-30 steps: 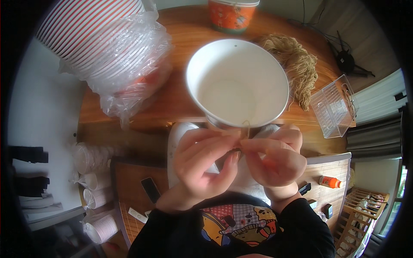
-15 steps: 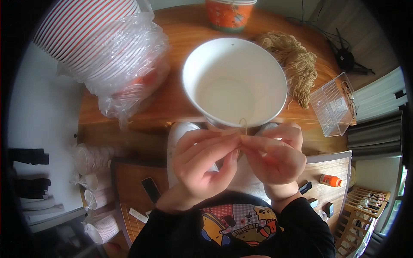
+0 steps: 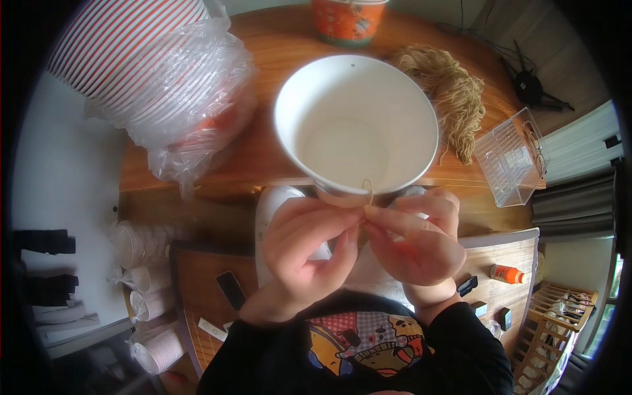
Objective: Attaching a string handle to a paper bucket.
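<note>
The thin cord [image 3: 369, 187] was pale tan, slack and fine, and it stood up in a small narrow loop with a rounded top. It showed lightly against the plain inside of the white bucket [image 3: 345, 89], whose round mouth opened up toward the view and whose smooth wall carried a small dark hole near the far rim. The bucket sat at the near edge of the wooden table [image 3: 273, 39] (whether the table or the person's lap bore its weight could not be told).

The loop rose from just above the meeting fingertips, at the near rim of the bucket, so the cord lay between the two hands and a little beyond them. The left hand [image 3: 306, 240] pinched it between thumb and forefinger; the right hand [image 3: 416, 240] did the same from the other side, tips touching or nearly so (the exact point of contact was hidden by the fingers). Both hands were in front of the bucket, above the person's lap.

To the right of the bucket lay a loose bundle of tan strands [image 3: 459, 99], much like the cord in colour, with a clear plastic box [image 3: 503, 164] beyond it. An orange bucket [image 3: 349, 21] stood behind, and a tall stack of striped rims [image 3: 125, 46], partly wrapped in clear plastic, leaned at the left.
</note>
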`<state>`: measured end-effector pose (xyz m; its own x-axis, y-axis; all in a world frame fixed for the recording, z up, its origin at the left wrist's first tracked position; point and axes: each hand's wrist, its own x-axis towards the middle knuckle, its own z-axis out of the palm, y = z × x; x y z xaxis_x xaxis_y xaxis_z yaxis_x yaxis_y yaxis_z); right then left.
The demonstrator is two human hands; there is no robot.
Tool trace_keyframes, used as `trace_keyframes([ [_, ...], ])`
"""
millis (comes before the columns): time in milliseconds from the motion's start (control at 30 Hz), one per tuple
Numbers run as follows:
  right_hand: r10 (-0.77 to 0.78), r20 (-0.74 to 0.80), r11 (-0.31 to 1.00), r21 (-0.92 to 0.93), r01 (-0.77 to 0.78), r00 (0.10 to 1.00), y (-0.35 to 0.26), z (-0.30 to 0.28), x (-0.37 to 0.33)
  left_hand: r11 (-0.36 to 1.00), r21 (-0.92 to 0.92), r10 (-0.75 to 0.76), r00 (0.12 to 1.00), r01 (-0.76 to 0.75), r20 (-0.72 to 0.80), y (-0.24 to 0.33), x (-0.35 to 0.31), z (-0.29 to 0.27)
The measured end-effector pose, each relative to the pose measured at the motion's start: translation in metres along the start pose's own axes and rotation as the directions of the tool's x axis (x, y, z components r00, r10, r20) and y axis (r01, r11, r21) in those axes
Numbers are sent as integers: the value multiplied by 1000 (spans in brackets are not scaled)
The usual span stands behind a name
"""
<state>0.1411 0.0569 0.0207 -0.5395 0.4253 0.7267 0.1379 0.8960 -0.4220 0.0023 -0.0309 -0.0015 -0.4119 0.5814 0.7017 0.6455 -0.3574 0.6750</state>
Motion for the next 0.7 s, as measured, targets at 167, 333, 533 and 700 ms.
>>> trace_keyframes([
  [167, -26, -8, 999, -47, 26, 1000, -2, 3, 0, 1000, -9, 4, 999, -5, -43, -2, -4, 3],
  [333, -58, -18, 997, -53, 57, 998, 0, 4, 0, 1000, -10, 0, 998, -1, -67, -3, -6, 5],
  [533, -87, -39, 994, -65, 85, 995, 1, 4, -2, 999, 28, 18, 998, -16, -56, 1, -5, 5],
  [700, -72, -59, 995, -70, 67, 996, 2, 4, -5, 998, 59, 7, 999, -5, -47, -1, -7, 5],
])
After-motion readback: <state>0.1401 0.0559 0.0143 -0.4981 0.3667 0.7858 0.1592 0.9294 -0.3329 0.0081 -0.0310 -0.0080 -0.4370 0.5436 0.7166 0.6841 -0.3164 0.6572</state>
